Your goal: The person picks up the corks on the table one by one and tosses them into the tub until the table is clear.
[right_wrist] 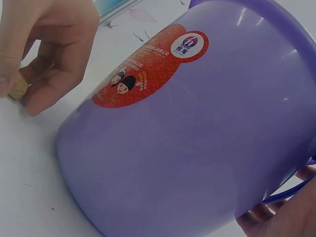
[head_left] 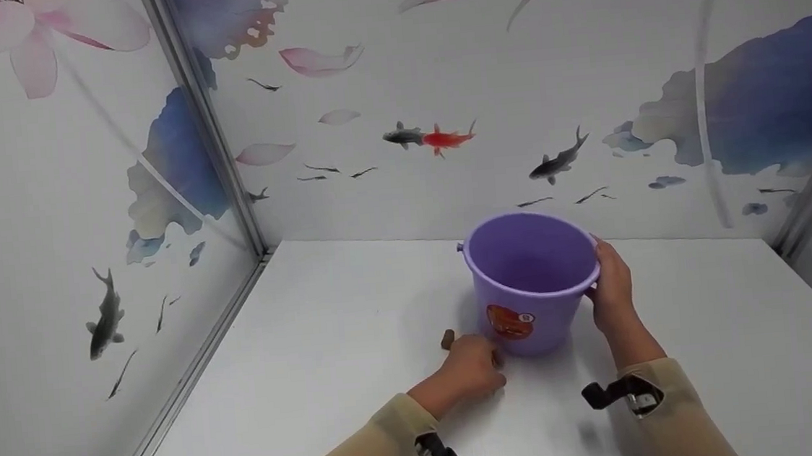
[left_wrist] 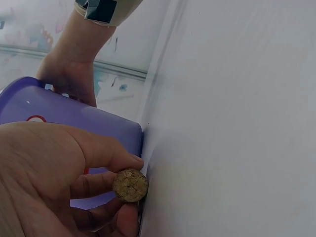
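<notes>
My left hand [head_left: 469, 369] is low over the white table and pinches a cork [left_wrist: 130, 185] between thumb and fingers. The cork's round, speckled end faces the camera in the left wrist view. Just beyond that hand, a second short brown piece [head_left: 448, 338] that looks like a cork lies on the table. A purple bucket [head_left: 529, 320] with a red label stands upright to the right of the left hand. My right hand [head_left: 611, 281] grips the bucket's right side below the rim. In the right wrist view its fingers [right_wrist: 261, 212] are partly hidden behind the bucket.
The white table [head_left: 326, 321] meets a back wall [head_left: 375, 201] painted with fish and petals. Another painted panel [head_left: 28, 214] stands on the left, with a metal frame post [head_left: 205, 120] at the corner. Both sleeved wrists carry black camera mounts.
</notes>
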The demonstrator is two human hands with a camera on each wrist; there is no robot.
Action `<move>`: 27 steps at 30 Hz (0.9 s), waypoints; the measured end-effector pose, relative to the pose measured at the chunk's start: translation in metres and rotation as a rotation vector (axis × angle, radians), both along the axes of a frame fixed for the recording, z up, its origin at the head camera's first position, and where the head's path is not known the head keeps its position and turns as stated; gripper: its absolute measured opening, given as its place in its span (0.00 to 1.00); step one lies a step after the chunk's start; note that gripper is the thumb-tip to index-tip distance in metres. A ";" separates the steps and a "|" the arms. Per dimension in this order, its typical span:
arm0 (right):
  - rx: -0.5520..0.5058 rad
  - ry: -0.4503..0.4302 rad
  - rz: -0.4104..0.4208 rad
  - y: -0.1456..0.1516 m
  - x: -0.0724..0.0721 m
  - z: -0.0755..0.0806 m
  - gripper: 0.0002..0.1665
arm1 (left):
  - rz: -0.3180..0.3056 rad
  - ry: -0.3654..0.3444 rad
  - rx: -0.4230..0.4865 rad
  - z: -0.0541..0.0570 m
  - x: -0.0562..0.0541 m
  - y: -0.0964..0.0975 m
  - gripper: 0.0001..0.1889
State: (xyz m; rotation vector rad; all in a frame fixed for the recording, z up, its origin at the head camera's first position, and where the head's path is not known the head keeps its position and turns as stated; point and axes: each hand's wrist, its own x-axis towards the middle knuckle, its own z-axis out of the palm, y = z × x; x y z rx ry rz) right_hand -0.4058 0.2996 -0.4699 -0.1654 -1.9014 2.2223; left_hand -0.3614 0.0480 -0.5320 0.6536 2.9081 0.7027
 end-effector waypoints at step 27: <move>-0.001 0.007 -0.002 0.000 -0.001 -0.001 0.35 | -0.051 -0.001 0.032 0.002 -0.002 -0.002 0.18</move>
